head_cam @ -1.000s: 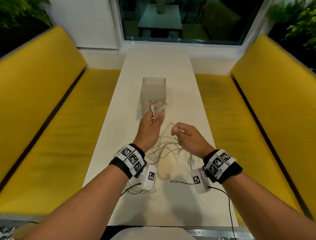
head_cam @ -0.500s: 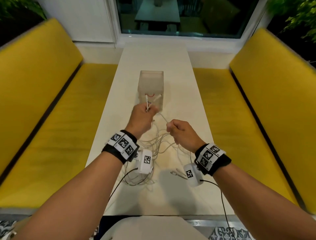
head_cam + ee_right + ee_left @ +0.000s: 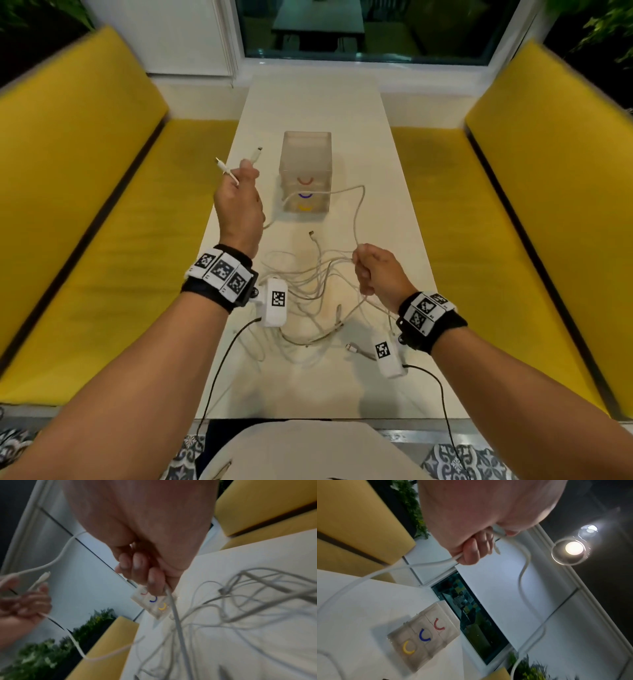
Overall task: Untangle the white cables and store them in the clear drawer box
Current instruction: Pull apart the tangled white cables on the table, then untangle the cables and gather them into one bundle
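Observation:
A tangle of white cables (image 3: 308,291) lies on the white table (image 3: 315,109) between my wrists. My left hand (image 3: 239,202) is raised left of the clear drawer box (image 3: 306,161) and grips a white cable (image 3: 423,564), with two plug ends (image 3: 255,154) sticking up past the fingers. That cable loops in front of the box and runs down to my right hand (image 3: 375,270), which grips it in a fist (image 3: 154,577) above the tangle. The box's drawers, with red, blue and yellow handles (image 3: 423,637), look closed.
Yellow bench cushions (image 3: 85,205) run along both sides of the narrow table. A window (image 3: 366,31) is at the far end. Black wires from the wrist cameras (image 3: 222,370) trail off the near table edge. A loose plug (image 3: 352,347) lies near my right wrist.
My left hand has moved left and up, away from the box front, drawing the cable out. My right hand has moved right and nearer, so the cable stretches between the hands.

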### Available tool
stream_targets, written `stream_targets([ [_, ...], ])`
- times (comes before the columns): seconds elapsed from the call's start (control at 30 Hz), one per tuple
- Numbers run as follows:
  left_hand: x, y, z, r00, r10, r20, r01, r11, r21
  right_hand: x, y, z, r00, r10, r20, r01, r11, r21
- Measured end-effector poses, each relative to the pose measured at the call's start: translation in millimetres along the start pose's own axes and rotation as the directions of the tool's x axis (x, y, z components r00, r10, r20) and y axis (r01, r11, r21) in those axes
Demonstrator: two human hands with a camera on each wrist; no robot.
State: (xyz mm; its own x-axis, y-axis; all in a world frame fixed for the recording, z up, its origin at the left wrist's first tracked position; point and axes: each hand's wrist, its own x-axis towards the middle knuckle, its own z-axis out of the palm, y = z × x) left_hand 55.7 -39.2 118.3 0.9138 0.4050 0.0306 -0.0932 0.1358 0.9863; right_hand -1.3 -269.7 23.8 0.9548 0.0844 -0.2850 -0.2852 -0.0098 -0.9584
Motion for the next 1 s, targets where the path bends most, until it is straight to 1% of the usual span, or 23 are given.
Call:
stream_targets([
  [0.03,-4.8,-1.5,0.7,0.999,0.043,0.000,-0.043,0.999,0.010,0.2,-9.4,2.5,1.000,-0.002,-0.006,0.003,0.998,0.059],
  [0.07,-10.7,-3.4,2.3,0.995,0.095,0.026,-0.096,0.995,0.037,0.8,-18.6,4.9,1.000,-0.002,-0.011,0.003,0.995,0.099],
  [0.13,-26.4,-5.9,7.4,0.972,0.178,0.152,-0.198,0.973,0.123,1.4,-36.0,11.0,1.000,-0.014,-0.011,0.015,0.994,0.110],
  [0.17,-33.8,-9.7,10.5,0.957,0.180,0.229,-0.222,0.959,0.173,0.7,-43.9,15.0,1.000,-0.027,-0.004,0.028,0.996,0.090],
  [0.23,-46.5,-19.4,16.3,0.919,0.115,0.378,-0.216,0.947,0.238,-2.8,-57.3,22.8,0.997,-0.063,0.033,0.061,0.997,0.049],
  [0.27,-51.3,-24.6,18.6,0.904,0.076,0.421,-0.198,0.947,0.254,-4.9,-62.8,26.6,0.995,-0.081,0.055,0.079,0.996,0.028],
  [0.3,-54.2,-29.9,21.2,0.902,0.042,0.430,-0.171,0.949,0.266,-6.8,-66.9,30.8,0.992,-0.098,0.075,0.098,0.995,0.001],
  [0.37,-56.2,-36.9,26.2,0.920,-0.009,0.391,-0.101,0.961,0.259,-9.8,-72.2,38.0,0.988,-0.118,0.103,0.127,0.989,-0.080],
  [0.47,-54.1,-37.2,30.9,0.934,0.001,0.357,-0.099,0.962,0.255,-13.8,-74.5,42.0,0.984,-0.083,0.159,0.110,0.979,-0.173],
  [0.53,-49.7,-31.7,32.6,0.941,0.010,0.339,-0.104,0.960,0.261,-15.3,-71.4,40.5,0.977,-0.066,0.204,0.097,0.984,-0.147],
  [0.63,-39.2,-17.0,32.5,0.960,0.042,0.278,-0.112,0.963,0.244,-9.1,-56.3,35.4,0.966,-0.143,0.215,0.175,0.975,-0.137],
  [0.67,-35.0,-12.6,31.4,0.966,0.049,0.255,-0.107,0.970,0.218,-6.7,-48.1,32.6,0.967,-0.146,0.210,0.177,0.975,-0.138],
  [0.73,-24.6,-5.0,28.0,0.975,0.052,0.215,-0.087,0.983,0.160,-4.1,-28.8,26.9,0.972,-0.109,0.208,0.145,0.976,-0.163],
  [0.87,-11.1,13.3,23.3,0.985,0.076,0.156,-0.095,0.988,0.119,-5.5,10.2,21.1,0.969,-0.008,0.248,0.098,0.931,-0.351],
  [0.93,-8.2,18.7,23.4,0.985,0.072,0.154,-0.087,0.992,0.096,-6.4,19.1,22.8,0.966,0.021,0.257,0.070,0.939,-0.337],
  [1.0,-8.9,19.2,23.8,0.981,0.078,0.175,-0.103,0.985,0.140,-5.8,20.7,25.5,0.958,0.052,0.283,0.035,0.955,-0.296],
])
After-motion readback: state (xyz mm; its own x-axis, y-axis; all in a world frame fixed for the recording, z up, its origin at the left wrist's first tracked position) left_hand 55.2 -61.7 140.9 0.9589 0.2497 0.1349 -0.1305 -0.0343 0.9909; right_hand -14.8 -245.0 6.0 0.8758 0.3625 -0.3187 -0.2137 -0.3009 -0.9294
